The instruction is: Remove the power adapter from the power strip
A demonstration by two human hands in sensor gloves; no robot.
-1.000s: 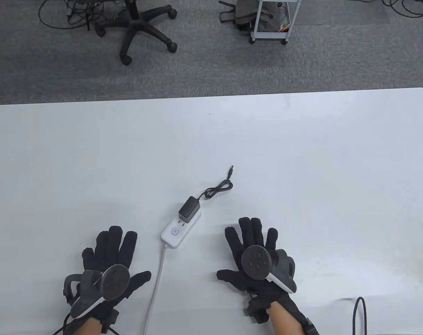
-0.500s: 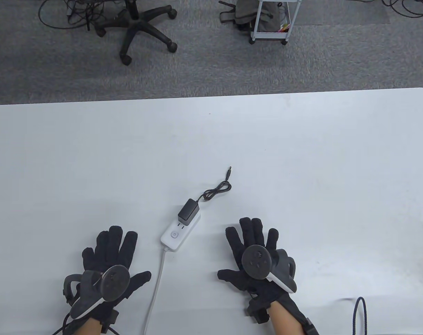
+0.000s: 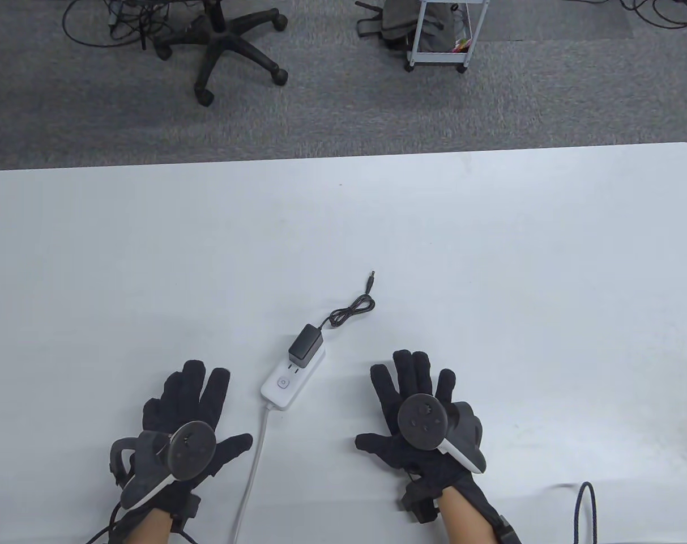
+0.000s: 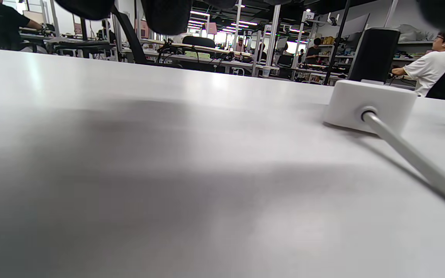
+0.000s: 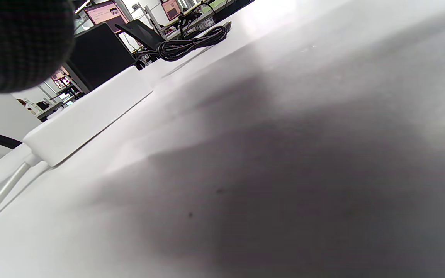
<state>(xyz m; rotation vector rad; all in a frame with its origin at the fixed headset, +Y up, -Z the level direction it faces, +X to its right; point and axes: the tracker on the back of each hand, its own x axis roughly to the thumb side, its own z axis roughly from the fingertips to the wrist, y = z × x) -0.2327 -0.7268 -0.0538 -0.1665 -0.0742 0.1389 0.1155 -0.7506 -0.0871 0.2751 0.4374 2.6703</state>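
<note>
1 power strip [image 3: 293,378] w/ 1 power adapter [image 3: 305,345] plugged in; 2 gloved hands: left hand [image 3: 180,426], right hand [image 3: 418,413]; 1 table [image 3: 490,255]; 1 office chair [image 3: 224,45]; 1 cart [image 3: 442,34].

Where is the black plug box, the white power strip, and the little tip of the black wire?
power adapter [image 3: 306,339], table view, its black top.
power strip [image 3: 286,385], table view, near its button.
barrel plug [image 3: 371,280], table view, the wire's tip.
</note>
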